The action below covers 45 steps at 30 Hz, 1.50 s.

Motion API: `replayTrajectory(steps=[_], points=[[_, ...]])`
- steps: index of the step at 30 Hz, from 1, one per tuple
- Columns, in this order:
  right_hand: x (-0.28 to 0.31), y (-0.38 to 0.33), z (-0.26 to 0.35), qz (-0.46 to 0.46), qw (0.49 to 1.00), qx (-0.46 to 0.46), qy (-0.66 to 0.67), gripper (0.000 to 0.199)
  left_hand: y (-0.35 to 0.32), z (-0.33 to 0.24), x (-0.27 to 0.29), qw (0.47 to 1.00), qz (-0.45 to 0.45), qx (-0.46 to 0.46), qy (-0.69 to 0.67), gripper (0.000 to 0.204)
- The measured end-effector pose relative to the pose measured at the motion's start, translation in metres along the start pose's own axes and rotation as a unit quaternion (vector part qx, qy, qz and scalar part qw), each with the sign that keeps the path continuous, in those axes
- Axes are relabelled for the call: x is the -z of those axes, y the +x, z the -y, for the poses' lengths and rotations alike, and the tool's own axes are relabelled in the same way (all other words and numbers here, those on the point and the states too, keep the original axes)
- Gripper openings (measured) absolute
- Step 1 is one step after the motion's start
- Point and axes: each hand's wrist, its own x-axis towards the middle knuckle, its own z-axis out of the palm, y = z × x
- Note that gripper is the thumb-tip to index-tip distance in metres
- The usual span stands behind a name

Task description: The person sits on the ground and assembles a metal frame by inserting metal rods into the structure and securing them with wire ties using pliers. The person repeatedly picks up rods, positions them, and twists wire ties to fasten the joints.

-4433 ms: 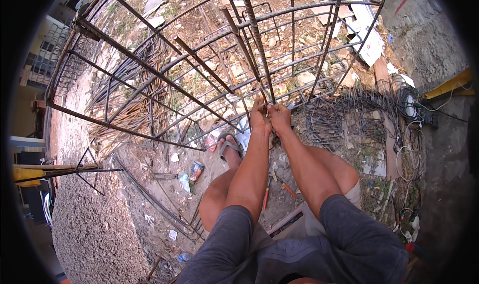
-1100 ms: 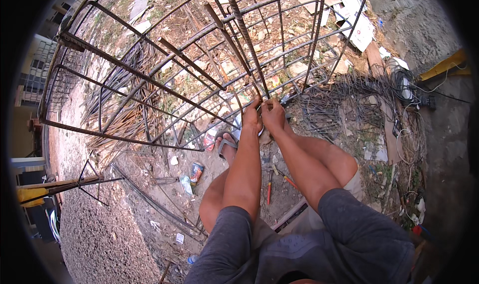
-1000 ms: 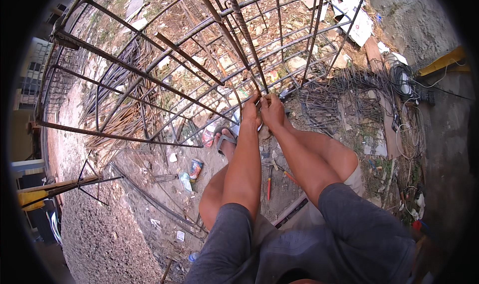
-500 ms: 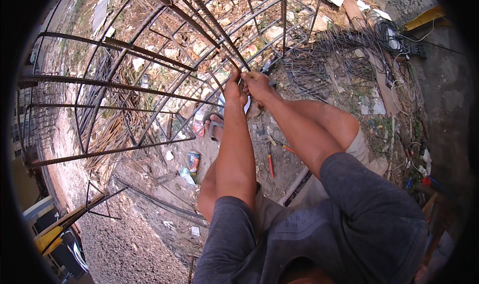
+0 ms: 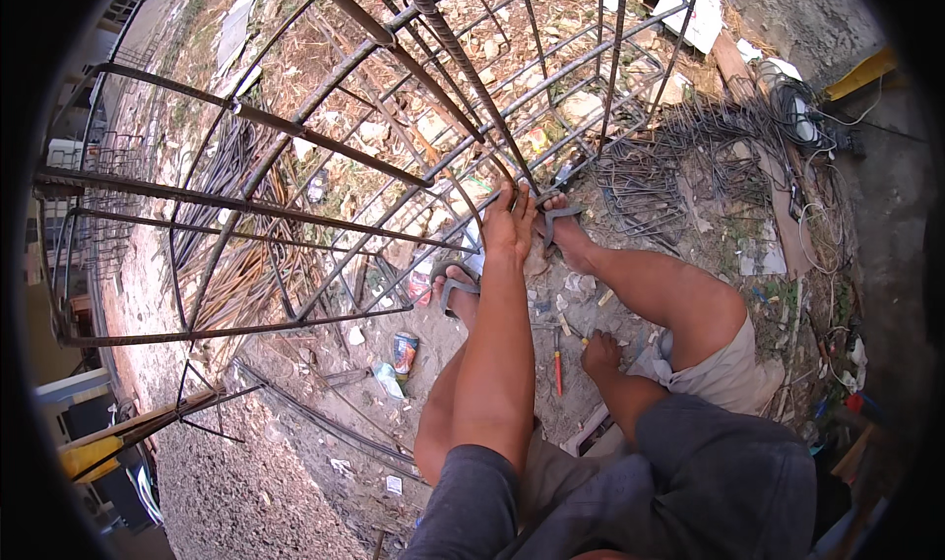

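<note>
A cage of ribbed steel bars [image 5: 340,152] fills the upper left, its bars converging at my left hand [image 5: 507,223]. That hand reaches up to the joint, fingers stretched and slightly apart against the bars; its palm side is hidden. Low by my right knee, my right hand [image 5: 600,351] is closed near the ground, with a small yellowish end [image 5: 585,342] showing beside its fingers. What it grips is mostly covered. Just left of it lies a slim tool with a red handle [image 5: 558,373].
Cut rods and wire [image 5: 640,181] lie tangled at right, beside a wooden plank [image 5: 783,206]. Long rusty bars [image 5: 246,270] rest under the cage. A can [image 5: 405,351] stands near my left leg. My sandalled feet [image 5: 460,294] are on littered dirt.
My right hand has left the bar joint and dropped to the ground by my knee, closing there. My left hand stays at the joint, its fingers now straighter. The view has shifted.
</note>
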Motion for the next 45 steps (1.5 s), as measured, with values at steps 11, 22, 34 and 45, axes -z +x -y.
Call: replayTrajectory(steps=[11,22,34,45], points=[[0.056,-0.024,0.032,0.069,0.969,-0.075,0.223,0.053,-0.009,0.022,0.001,0.992,-0.044,-0.006,0.117,0.066],[0.084,-0.034,0.036,-0.041,0.928,-0.182,0.322,0.035,-0.031,0.008,0.012,0.963,-0.074,-0.074,0.249,0.05],[0.152,-0.068,0.073,-0.211,0.918,0.067,0.33,0.03,0.005,0.03,0.025,0.964,-0.047,-0.033,0.261,0.049],[0.233,-0.025,0.126,-0.259,0.88,0.217,0.334,0.025,-0.032,0.026,-0.01,0.988,0.072,-0.071,0.117,0.016]])
